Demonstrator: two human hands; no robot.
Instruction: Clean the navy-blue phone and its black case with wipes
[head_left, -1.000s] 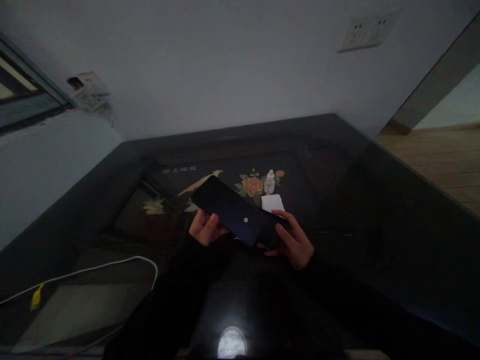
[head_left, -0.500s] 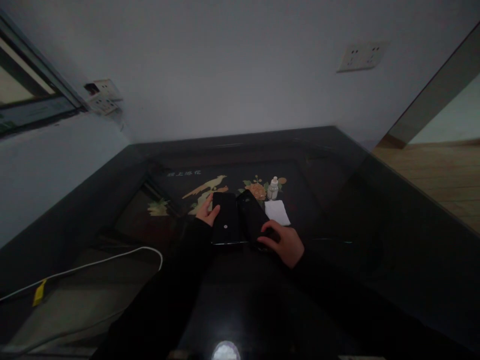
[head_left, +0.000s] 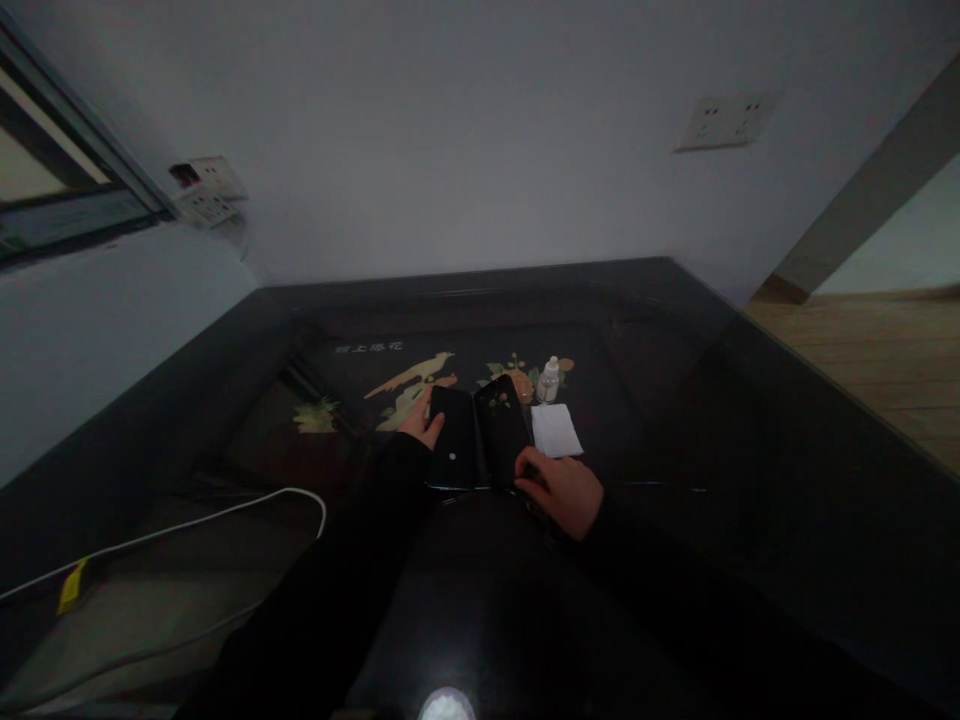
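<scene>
Two dark flat slabs lie side by side on the black lacquered table [head_left: 675, 400]. The left one is a black phone [head_left: 452, 450] with a small light dot on it. The right one is a black phone case [head_left: 501, 435]. My left hand [head_left: 422, 424] rests against the phone's left edge, fingers curled on it. My right hand [head_left: 559, 490] grips the near end of the case. Just right of the case lie a white wipe [head_left: 556, 430] and a small white dropper bottle [head_left: 549, 380].
A painted bird and flowers [head_left: 409, 378] decorate the tabletop. A white cable [head_left: 187, 515] with a yellow tag [head_left: 69, 590] runs across the left side. Wall sockets [head_left: 202, 190] sit at left, another socket plate [head_left: 724, 120] at upper right. Wooden floor [head_left: 870, 350] shows beyond the table's right edge.
One second ago both hands held the phone up above the table. Now phone and case lie flat side by side, and the case has been straightened against the phone.
</scene>
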